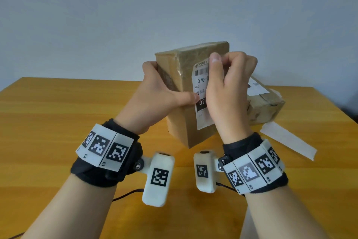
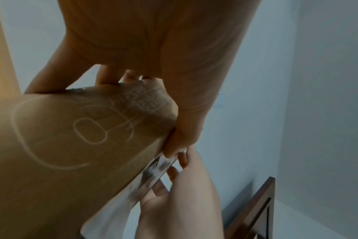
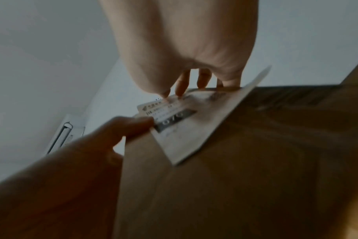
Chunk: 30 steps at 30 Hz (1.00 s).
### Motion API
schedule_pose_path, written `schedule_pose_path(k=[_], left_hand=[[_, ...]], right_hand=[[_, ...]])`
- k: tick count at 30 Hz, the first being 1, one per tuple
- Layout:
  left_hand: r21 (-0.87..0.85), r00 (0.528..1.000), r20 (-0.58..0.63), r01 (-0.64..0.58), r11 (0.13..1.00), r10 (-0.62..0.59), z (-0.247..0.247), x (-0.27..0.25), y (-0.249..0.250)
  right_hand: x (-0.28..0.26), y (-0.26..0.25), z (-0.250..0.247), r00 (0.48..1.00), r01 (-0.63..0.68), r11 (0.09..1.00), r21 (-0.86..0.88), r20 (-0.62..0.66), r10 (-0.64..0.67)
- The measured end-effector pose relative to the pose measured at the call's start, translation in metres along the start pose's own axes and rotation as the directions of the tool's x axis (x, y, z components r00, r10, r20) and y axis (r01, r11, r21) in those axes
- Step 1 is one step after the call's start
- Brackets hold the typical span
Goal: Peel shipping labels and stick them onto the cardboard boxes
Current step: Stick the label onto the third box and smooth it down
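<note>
Looks like the sticking step is underway. The cardboard box (image 1: 190, 91) is stood on end near the middle of the table (image 1: 48, 122), and the shipping label (image 1: 201, 83) is lying against the face turned toward the camera. The left hand (image 1: 160, 91) wraps the box from the 9 o'clock side, fingers round the far side, thumb pressed flat on the label's left edge. The right hand (image 1: 230, 87) is curled up with thumb and fingers pinching the label's top right part — how much of the label is actually stuck down I can't tell; in the right wrist view its right edge seems to stand off the cardboard.

My guess for the next bit: lower that held edge without wrinkles, then smooth outward from the thumb so no bubbles get trapped. The box face looks taped and a bit crinkly, so it may need firm rubbing.

Around it — a second box (image 1: 265, 103) at about 3 o'clock, lying flat with a label already on top, and a white backing strip (image 1: 288, 141) on the table at roughly 4 o'clock. Neither really blocks anything, though the second box sits close behind the right hand.
</note>
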<state>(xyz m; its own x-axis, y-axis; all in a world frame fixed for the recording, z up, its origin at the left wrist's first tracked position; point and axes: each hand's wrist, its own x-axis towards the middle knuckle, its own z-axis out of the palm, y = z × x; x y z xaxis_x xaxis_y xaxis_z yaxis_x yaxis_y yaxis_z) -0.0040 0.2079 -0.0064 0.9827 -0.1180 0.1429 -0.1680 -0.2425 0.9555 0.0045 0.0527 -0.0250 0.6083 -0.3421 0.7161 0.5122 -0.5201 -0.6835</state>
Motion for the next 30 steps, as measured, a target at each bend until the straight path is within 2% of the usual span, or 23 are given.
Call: schedule_pose_path(k=[6, 8, 15, 21, 30], left_hand=[[0.035, 0.988, 0.015, -0.156, 0.987, 0.156, 0.011, -0.012, 0.009], [0.041, 0.981, 0.012, -0.192, 0.981, 0.192, 0.014, -0.013, 0.009], [0.019, 0.977, -0.023, -0.213, 0.977, 0.214, 0.013, -0.013, 0.009], [0.047, 0.964, -0.008, -0.266, 0.963, 0.267, 0.012, -0.012, 0.007], [0.086, 0.945, 0.028, -0.327, 0.941, 0.325, 0.007, -0.012, 0.006]], right_hand=[[-0.002, -0.002, 0.001, 0.987, 0.090, 0.995, 0.033, -0.140, -0.085], [-0.002, -0.004, -0.002, 0.986, 0.089, 0.994, 0.064, -0.145, -0.079], [-0.003, -0.014, -0.006, 0.956, 0.183, 0.976, 0.119, -0.251, -0.149], [0.003, -0.013, -0.013, 0.971, 0.092, 0.982, 0.166, -0.233, -0.052], [0.013, -0.006, -0.021, 0.944, 0.001, 0.988, 0.156, -0.327, 0.051]])
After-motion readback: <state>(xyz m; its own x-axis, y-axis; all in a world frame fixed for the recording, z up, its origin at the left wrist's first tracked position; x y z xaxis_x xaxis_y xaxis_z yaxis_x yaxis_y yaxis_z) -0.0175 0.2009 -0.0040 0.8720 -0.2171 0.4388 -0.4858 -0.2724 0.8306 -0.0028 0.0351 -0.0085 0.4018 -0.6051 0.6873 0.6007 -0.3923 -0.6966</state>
